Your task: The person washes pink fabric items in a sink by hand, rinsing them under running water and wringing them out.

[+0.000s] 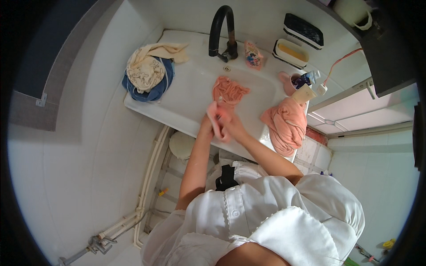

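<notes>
Over the near side of the white sink (pixel 177 104), my two hands are close together on a light pink cloth (pixel 216 120). My left hand (pixel 207 124) grips its left side. My right hand (pixel 233 125) is closed against the other side, its fingers slightly smeared by motion. Just beyond them, a crumpled coral cloth (pixel 229 91) lies wet-looking in the basin; whether it joins the held cloth cannot be made out. A larger coral cloth (pixel 287 126) is heaped on the sink's right edge.
A black curved faucet (pixel 217 33) rises at the back. Blue and cream fabrics (pixel 148 73) are bundled at the left. Along the right stand a colourful packet (pixel 253 55), a soap box (pixel 290 53) with yellow soap, and a pink cup (pixel 290 83) holding tubes. Pipes (pixel 148 177) run below left.
</notes>
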`<action>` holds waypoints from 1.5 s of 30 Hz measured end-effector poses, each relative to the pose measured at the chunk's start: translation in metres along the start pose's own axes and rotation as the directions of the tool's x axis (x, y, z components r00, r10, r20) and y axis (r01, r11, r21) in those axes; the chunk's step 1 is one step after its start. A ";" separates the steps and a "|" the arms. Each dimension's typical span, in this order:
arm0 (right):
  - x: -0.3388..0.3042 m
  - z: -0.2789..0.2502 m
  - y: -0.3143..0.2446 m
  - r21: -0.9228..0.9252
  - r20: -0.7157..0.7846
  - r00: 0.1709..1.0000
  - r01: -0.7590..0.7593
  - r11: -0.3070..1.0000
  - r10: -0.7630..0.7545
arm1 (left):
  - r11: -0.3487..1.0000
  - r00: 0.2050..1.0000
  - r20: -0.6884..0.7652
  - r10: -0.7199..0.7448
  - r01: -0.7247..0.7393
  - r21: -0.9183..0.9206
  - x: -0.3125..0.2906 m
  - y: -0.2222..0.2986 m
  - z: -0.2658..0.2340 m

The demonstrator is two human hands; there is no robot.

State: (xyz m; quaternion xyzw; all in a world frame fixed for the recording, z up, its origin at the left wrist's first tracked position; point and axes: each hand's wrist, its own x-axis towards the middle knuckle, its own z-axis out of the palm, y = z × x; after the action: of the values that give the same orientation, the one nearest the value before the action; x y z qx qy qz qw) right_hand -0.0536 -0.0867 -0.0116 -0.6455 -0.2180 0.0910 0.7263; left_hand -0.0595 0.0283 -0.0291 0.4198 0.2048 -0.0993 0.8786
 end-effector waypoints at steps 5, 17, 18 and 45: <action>-0.002 0.009 -0.014 -0.530 -0.009 0.982 0.157 0.833 -0.191 | 0.711 0.765 0.180 0.618 -0.642 0.288 -0.041 0.009 0.051; -0.001 0.001 -0.015 -0.792 -0.067 0.977 0.072 0.607 -0.203 | 0.885 0.899 0.106 0.425 -0.388 -0.258 -0.032 -0.008 0.046; 0.000 0.000 -0.019 -0.810 -0.052 0.984 0.058 0.584 -0.171 | 0.869 0.870 0.108 0.480 -0.455 -0.196 -0.032 -0.010 0.047; 0.044 0.007 -0.066 -0.636 0.381 0.921 0.200 0.745 0.078 | 0.895 0.901 -0.002 0.435 -0.432 0.109 -0.037 -0.010 0.020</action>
State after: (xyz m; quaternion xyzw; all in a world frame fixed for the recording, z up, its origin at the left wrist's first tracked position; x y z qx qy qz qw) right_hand -0.0274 -0.0726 0.0624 -0.8226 -0.3952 0.1077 0.3944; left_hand -0.0903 0.0068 -0.0087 0.5022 0.1123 0.0937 0.8523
